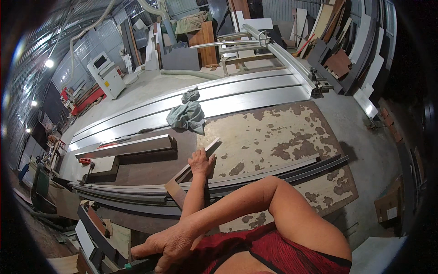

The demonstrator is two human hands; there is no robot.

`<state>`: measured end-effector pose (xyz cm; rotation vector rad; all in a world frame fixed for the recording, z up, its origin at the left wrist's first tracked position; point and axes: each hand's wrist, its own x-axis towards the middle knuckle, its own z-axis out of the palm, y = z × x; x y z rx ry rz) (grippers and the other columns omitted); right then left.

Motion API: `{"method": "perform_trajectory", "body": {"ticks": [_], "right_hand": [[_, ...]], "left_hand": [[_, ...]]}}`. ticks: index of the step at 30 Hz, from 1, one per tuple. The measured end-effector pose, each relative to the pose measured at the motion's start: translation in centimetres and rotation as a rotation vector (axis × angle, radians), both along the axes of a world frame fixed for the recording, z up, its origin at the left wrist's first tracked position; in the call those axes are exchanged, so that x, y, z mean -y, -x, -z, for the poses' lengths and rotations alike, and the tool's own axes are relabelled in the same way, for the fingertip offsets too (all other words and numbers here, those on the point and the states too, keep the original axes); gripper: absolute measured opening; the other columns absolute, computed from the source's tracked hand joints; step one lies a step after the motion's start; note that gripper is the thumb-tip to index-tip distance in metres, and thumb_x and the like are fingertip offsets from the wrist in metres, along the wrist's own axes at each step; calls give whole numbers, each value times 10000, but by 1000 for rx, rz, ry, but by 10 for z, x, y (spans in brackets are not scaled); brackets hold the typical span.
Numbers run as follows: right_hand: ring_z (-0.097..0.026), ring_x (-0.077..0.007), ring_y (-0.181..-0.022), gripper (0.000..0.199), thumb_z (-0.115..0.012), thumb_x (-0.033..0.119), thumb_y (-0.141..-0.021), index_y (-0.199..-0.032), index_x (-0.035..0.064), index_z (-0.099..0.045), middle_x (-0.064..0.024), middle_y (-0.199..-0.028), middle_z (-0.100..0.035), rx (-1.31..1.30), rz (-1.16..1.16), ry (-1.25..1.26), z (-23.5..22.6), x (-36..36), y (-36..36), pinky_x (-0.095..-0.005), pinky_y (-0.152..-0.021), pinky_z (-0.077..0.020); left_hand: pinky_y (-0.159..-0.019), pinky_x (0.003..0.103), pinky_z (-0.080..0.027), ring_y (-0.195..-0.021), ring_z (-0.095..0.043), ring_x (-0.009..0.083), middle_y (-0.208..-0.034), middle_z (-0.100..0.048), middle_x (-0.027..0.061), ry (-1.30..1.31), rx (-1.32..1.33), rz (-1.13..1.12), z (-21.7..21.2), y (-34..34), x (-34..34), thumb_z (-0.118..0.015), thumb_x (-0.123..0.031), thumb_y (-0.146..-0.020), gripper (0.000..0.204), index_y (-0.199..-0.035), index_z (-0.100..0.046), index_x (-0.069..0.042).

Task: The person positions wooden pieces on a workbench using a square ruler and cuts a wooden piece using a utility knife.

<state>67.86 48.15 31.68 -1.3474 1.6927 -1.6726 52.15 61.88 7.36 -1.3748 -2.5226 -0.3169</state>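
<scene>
My left hand (201, 163) lies flat, fingers spread, on a long narrow wooden strip (211, 146). The strip runs diagonally across the worn, patchy saw table (273, 132) and over the grey metal rails (283, 170) at its near edge. My right arm crosses in front of my body toward the lower left. There my right hand (169, 246) is closed around a dark handle (137, 266) with a green part, at the bottom edge of the picture.
A grey-green cloth (187, 114) lies on the long metal sliding carriage (237, 93). A dark wooden beam (130, 147) rests left of the strip. Boards and panels (337, 59) lean at the back right, a white machine (107, 75) stands far left, and offcuts (98, 233) pile at lower left.
</scene>
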Motion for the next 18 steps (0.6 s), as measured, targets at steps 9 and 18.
{"method": "perform_trajectory", "body": {"ticks": [9, 18], "right_hand": [[-506, -328, -1116, 547, -641, 183, -894, -1322, -64, -406, -249, -1236, -527, -17, 16, -179, -31, -23, -22, -392, -940, -388], [-517, -312, -874, 394, -618, 164, -904, -1200, -35, -452, -232, -943, -548, -179, -18, 42, -38, 2, -19, -410, -810, -405]], "left_hand": [[-775, 469, -424, -1033, -555, 272, -1081, -584, 86, -23, -37, 8, 3, 2, -2, -558, -552, -849, 573, -1199, -528, -99], [-765, 480, -425, -1010, -559, 277, -1067, -585, 89, -53, -67, 29, 10, 5, -3, -563, -543, -843, 566, -1191, -529, -97]]}}
